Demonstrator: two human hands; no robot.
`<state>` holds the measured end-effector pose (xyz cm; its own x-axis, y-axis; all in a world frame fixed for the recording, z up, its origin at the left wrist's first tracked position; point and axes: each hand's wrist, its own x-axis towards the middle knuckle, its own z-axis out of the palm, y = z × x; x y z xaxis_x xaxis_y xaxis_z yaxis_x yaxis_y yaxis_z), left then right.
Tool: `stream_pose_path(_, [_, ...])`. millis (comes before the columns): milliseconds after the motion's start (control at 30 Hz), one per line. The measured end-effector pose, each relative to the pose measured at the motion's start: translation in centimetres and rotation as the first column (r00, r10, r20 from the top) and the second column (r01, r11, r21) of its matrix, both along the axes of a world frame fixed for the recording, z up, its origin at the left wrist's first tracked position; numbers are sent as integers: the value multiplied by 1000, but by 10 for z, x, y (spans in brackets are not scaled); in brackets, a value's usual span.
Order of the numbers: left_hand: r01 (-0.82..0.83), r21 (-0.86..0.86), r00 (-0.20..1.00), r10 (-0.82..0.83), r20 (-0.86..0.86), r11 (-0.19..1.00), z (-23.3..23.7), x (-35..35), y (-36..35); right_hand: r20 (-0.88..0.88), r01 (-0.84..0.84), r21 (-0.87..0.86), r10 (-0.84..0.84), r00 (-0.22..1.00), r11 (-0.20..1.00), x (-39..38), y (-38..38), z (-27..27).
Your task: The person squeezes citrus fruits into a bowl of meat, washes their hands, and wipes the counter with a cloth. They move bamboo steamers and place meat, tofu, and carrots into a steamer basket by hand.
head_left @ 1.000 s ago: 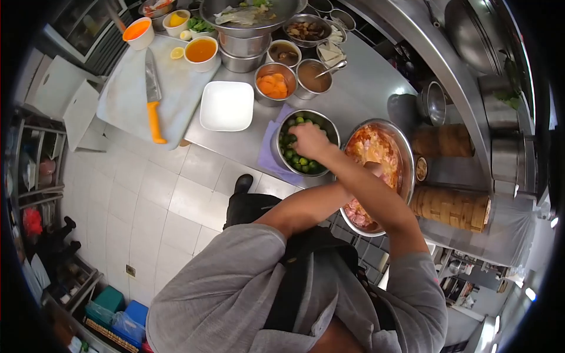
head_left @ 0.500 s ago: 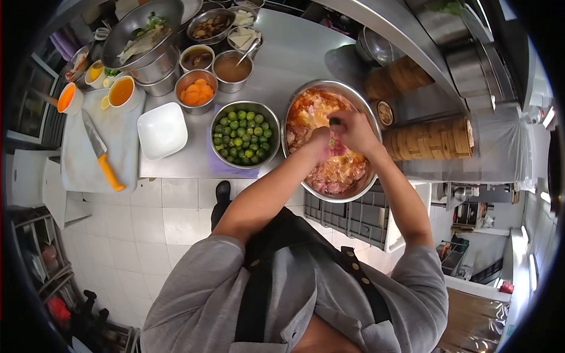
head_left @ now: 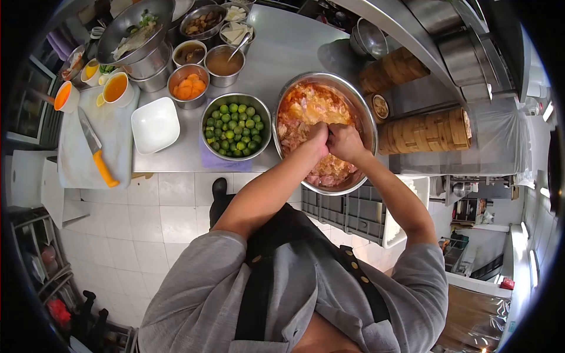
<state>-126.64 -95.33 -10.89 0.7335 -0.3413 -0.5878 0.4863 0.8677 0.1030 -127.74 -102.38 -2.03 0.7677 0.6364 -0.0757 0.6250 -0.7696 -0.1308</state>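
Note:
Over a large steel bowl (head_left: 369, 112) of raw meat pieces (head_left: 312, 112) in orange-red liquid, my two hands meet knuckle to knuckle. My left hand (head_left: 318, 139) is closed, its fingers curled in; anything inside is hidden. Closed too is my right hand (head_left: 346, 142), pressed against the left. A small dark green lime showed at its fingers a moment ago; the fist covers it now. Left of the meat stands a steel bowl (head_left: 266, 130) full of small green limes (head_left: 234, 130). An unused white square dish (head_left: 155, 125) sits beyond the limes.
On the left a cutting board (head_left: 120, 138) carries an orange-handled knife (head_left: 100, 157) and cups of orange liquid (head_left: 116, 88). Sliced carrots (head_left: 189, 88), brown sauce with a spoon (head_left: 223, 61) and other tubs stand behind. Bamboo steamers (head_left: 424, 130) flank the meat bowl's right.
My right hand has come down and turned, closing against my left; the green lime at its fingers has gone out of sight. The whole view has shifted slightly.

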Motion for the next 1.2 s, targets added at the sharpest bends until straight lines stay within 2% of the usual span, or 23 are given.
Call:
stream_pose_path(67, [-31,-11,999,31,-15,999,5,-2,2,24,-7,-22,7,1000,1000,1,-1,-2])
stream_pose_path(100, [-36,-13,999,36,-16,999,3,-2,3,-25,-6,17,6,1000,1000,1,-1,1])
stream_pose_path(167, [26,69,999,-28,25,997,-2,-2,6,-78,-10,53,14,997,999,2,0,7])
stream_pose_path(233, [1,0,1000,-1,24,1000,-9,2,4,-278,100,160,-52,959,982,2,0,17])
stream_pose_path(267, [-19,-66,999,20,25,998,-13,4,2,-278,99,157,-52,959,983,2,1,21])
stream_pose_path(367, [-37,-43,997,39,59,998,0,-1,5,-292,59,73,-35,956,996,1,1,29])
stream_pose_path(433, [-35,-10,998,36,59,999,8,-4,11,-518,271,213,-127,846,939,1,-2,30])
stream_pose_path(467, [-30,22,998,29,57,999,12,-6,13,-518,268,210,-125,846,940,3,-6,27])
stream_pose_path(567, [3,52,998,-6,66,999,14,-9,15,-433,218,249,-93,897,944,7,-15,15])
stream_pose_path(633, [-20,47,998,17,65,999,12,-10,11,-240,98,138,-63,969,986,5,-13,12])
stream_pose_path(667, [-39,44,997,37,65,998,11,-11,9,-241,97,136,-62,968,986,4,-12,11])
stream_pose_path(733, [-34,27,998,33,53,999,12,-12,12,-140,69,-35,-73,988,997,3,-9,12])
stream_pose_path(800, [-27,11,999,26,42,1000,11,-12,12,-104,23,-55,-29,994,998,3,-11,7])
stream_pose_path(867, [7,111,999,-12,41,994,9,-10,9,-72,-24,-80,18,997,997,2,-13,1])
stream_pose_path(933, [-26,103,1000,26,7,994,5,-9,5,39,-73,-81,77,996,994,-1,-11,-3])
stream_pose_path(1100, [-126,103,987,135,-85,987,1,-3,-7,106,-59,-110,71,992,992,-1,-3,-6])
stream_pose_path(1200, [-165,10,980,165,-109,986,0,-2,-10,123,-61,-87,71,990,994,-1,-2,-7])
